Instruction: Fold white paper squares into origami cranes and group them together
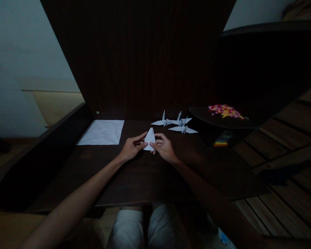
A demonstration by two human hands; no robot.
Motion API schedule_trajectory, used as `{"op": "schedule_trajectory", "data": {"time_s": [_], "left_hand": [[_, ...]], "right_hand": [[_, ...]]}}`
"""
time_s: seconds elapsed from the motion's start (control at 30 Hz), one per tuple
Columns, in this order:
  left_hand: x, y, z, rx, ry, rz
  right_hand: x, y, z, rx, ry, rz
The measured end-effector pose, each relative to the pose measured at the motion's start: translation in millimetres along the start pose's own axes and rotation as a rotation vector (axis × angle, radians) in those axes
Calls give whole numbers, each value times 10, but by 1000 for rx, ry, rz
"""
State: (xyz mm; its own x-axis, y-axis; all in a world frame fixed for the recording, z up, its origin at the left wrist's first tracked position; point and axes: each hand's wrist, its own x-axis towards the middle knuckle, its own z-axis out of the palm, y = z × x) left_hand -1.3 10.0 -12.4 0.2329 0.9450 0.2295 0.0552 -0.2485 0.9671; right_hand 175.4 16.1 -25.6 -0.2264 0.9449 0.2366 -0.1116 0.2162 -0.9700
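Note:
Between my two hands is a small piece of folded white paper (149, 137), kite-shaped with its narrow end pointing away from me. My left hand (131, 147) pinches its left edge, thumb on top near the lower part. From the other side my right hand (165, 147) grips it, the thumb pressed on its face and fingers curled behind. Just beyond, several folded paper cranes (183, 129) with spread wings stand close together at the back of the dark desk (145, 180). A creased sheet of white paper (103, 132) lies flat to the left.
On a rounded shelf (197, 112) at the right lies a pile of small pink, red and yellow pieces (226, 111). Below it is a yellow-orange object (220, 144). A raised side panel (41, 148) bounds the desk on the left; wooden slats (282, 138) stand at the right.

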Motion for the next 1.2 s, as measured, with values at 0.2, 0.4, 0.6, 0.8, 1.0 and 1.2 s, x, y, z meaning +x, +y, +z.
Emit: {"op": "schedule_trajectory", "data": {"time_s": [0.2,0.4,0.6,0.8,1.0,1.2], "left_hand": [[-1,3,-10,-63,-47,-11],[25,-18,-21,-116,31,-15],[45,-27,-21,-123,110,21],[28,40,-45,-66,68,39],[14,21,-69,-87,101,9],[4,45,-50,-62,107,-39]], "right_hand": [[16,16,-10,34,23,-42],[14,12,-20,50,-21,-54],[20,24,-24,65,-10,-106],[22,3,-61,18,-22,-194],[13,-6,-72,63,-67,-87],[8,-1,-16,-6,-32,-80]]}}
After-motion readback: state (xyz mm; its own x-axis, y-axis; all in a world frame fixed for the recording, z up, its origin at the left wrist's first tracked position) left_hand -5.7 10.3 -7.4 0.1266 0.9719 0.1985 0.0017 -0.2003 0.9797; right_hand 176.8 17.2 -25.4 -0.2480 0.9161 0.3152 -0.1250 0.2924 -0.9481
